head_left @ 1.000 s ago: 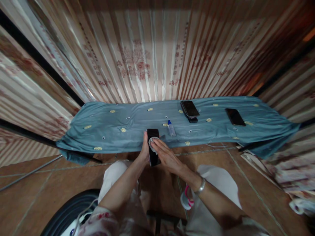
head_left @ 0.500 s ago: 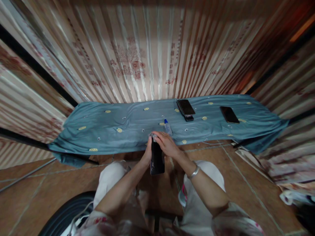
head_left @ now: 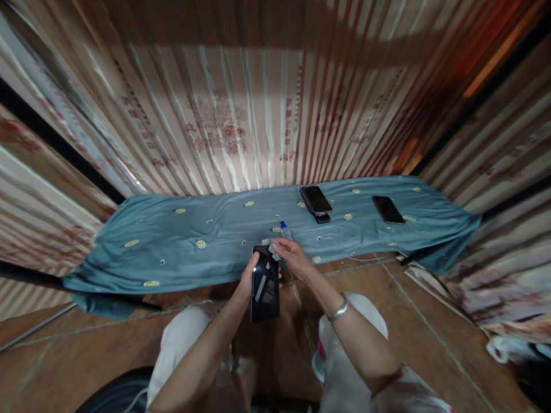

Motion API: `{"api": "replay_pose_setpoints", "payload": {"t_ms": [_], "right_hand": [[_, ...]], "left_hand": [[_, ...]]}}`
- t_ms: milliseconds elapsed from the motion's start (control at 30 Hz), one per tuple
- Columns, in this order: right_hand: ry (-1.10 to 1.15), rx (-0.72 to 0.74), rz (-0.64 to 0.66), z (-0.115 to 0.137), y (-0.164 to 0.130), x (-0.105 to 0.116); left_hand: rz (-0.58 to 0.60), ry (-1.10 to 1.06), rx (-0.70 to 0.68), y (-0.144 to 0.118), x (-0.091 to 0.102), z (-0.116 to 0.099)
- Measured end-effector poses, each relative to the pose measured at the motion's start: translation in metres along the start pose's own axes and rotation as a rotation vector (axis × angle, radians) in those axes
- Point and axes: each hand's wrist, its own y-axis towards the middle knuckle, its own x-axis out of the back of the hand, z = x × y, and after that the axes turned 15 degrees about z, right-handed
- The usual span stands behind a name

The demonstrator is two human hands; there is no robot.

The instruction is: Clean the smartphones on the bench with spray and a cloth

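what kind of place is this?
Probably a home room used as a makeshift phone-cleaning spot: pleated patterned curtains, a low surface under a blue cloth with spare phones, and a tiled floor.

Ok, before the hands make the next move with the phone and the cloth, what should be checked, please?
1. Left hand grips the phone firmly: ok, fingers wrap its left edge.
2. Right hand keeps the small cloth: ok, pinched at the phone's top edge.
3. Screen free of smears: cannot tell, only reflections show.
4. Small bottle stands clear of the hands: ok, on the blue cloth just beyond them.
5. Other phones are safe: ok, stacked phones and single phone lie flat.
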Motion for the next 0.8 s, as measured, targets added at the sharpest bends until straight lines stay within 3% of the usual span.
{"api": "replay_pose_setpoints", "payload": {"t_ms": [333,533,667,800], "right_hand": [[0.226,0.014,-0.124,-0.004,0.003,-0.012],[0.138,0.062,-0.152,-0.008,0.003,-0.016],[0.096,0.024,-0.106,-0.009,0.001,-0.018],[0.069,0.001,-0.071,-0.01,0.0,-0.018]], "left_hand": [[-0.052,-0.023,-0.055,0.001,0.001,-0.004],[-0.109,-0.031,-0.142,0.001,-0.004,-0.006],[-0.08,-0.075,-0.304,0.0,-0.009,-0.01],[-0.055,-0.092,-0.331,0.001,-0.008,-0.009]]}}
